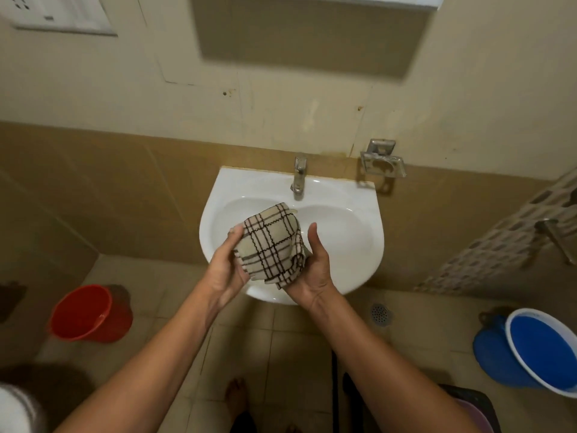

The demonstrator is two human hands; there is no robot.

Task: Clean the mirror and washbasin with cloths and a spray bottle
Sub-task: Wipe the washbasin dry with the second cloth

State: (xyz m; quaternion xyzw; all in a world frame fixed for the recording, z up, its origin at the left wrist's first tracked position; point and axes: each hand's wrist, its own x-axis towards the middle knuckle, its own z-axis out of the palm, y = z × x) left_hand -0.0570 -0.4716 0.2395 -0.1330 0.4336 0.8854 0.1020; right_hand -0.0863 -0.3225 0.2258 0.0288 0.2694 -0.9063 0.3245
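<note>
Fingers of both hands are curled round a checked cloth (271,242) — the left hand (225,270) grips its left side with the thumb up along the edge, and the right hand (313,276) cups its lower right corner from beneath, thumb raised and apart from the fabric. The cloth is bunched, beige with dark brown lines, and held over the front half of the washbasin (352,245); its long axis runs from the near rim up toward the tap, its top fold pointing to the back of the bowl.

On the wall above, the mirror (312,35) shows only its lower part, blurred. The white washbasin is fixed to the tiled wall, with a metal tap (299,176) at the middle of its back edge and a metal soap holder (382,162) on the wall beyond its back right corner. On the floor a blue bucket (543,348) lies well to the right, a red bucket (89,314) to the left — and a small round drain (380,314) near the basin's front right.
</note>
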